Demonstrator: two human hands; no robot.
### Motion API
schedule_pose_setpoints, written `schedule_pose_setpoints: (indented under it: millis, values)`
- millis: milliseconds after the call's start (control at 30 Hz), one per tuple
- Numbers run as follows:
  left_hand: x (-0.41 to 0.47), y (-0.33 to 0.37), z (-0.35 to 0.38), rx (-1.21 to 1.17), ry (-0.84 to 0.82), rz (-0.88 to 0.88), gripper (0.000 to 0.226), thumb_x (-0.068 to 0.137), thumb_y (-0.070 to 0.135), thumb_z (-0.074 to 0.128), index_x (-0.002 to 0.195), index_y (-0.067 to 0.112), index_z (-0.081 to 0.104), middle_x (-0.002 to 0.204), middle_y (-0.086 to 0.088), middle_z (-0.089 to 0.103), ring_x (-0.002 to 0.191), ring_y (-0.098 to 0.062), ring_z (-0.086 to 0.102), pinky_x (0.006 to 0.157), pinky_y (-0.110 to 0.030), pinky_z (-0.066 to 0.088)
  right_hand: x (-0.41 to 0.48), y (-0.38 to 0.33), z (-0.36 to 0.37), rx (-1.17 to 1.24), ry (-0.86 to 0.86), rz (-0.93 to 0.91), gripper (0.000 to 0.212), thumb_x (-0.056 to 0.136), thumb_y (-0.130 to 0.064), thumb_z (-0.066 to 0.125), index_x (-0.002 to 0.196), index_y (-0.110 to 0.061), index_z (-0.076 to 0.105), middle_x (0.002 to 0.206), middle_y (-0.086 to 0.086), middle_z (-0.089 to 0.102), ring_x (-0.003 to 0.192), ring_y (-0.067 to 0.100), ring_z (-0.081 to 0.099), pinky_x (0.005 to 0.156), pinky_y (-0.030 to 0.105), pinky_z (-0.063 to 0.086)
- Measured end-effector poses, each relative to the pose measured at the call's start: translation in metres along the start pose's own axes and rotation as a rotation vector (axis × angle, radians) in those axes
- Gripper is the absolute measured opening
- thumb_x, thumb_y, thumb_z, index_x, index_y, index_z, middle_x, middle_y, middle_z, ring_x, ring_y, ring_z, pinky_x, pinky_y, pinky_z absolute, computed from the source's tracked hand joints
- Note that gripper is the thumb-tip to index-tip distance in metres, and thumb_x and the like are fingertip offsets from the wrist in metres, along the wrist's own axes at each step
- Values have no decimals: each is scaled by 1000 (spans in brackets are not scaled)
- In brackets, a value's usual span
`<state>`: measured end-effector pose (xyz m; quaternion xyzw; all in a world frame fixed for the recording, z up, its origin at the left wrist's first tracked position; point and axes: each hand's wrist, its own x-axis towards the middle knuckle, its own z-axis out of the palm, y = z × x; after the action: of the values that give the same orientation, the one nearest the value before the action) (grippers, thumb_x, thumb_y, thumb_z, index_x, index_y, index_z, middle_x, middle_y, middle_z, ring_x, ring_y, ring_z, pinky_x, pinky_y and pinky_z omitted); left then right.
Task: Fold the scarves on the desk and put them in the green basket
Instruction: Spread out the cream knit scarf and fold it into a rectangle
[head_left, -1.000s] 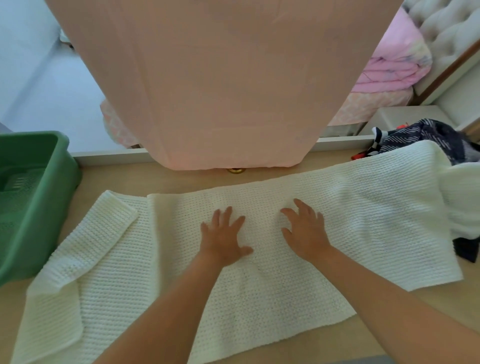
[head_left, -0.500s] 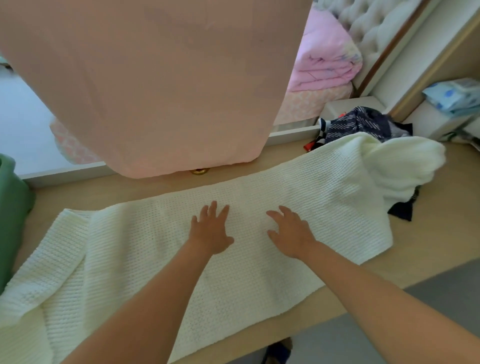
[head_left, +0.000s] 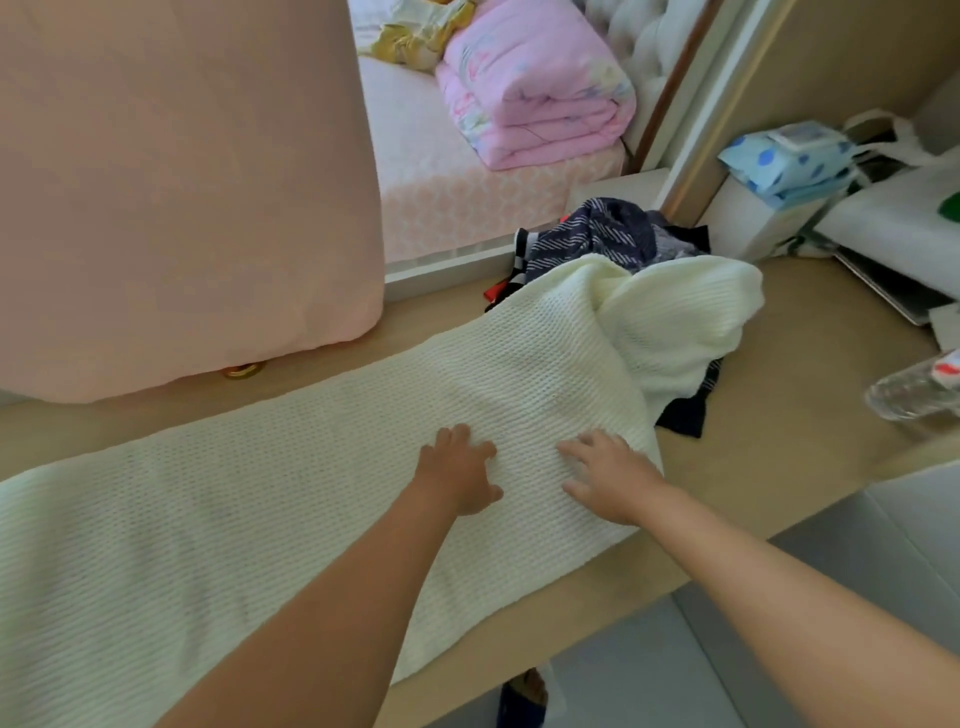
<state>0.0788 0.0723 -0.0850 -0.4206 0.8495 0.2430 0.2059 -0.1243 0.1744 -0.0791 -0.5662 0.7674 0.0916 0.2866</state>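
Across the desk, the cream knitted scarf is laid flat from 9 o'clock, its bunched end heaped at 2 o'clock on a navy striped scarf. The left hand and right hand are pressed on it, fingers spread, nothing gripped; that heap would best be drawn out before folding.

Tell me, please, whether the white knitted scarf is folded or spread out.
Mostly spread: the white scarf lies flat along the desk under the left hand and right hand; its right end is bunched over dark scarves.
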Motion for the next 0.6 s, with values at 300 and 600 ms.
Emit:
schedule_pose_setpoints:
  millis: [300,600]
  values:
    - [69,122,-86,-94,482,226,40,97,34,54,135,30,48,137,3,48,121,-19,48,93,-37,47,31,103,-103,190,633,135,41,91,-12,52,131,-19,56,144,12,36,125,32,43,97,41,45]
    - [144,192,-126,51,291,208,49,100,34,49,148,32,37,163,-5,-14,150,-30,-3,118,-53,12,66,157,-123,417,423,231,55,94,-22,56,148,-24,43,162,5,18,148,26,19,120,41,21]
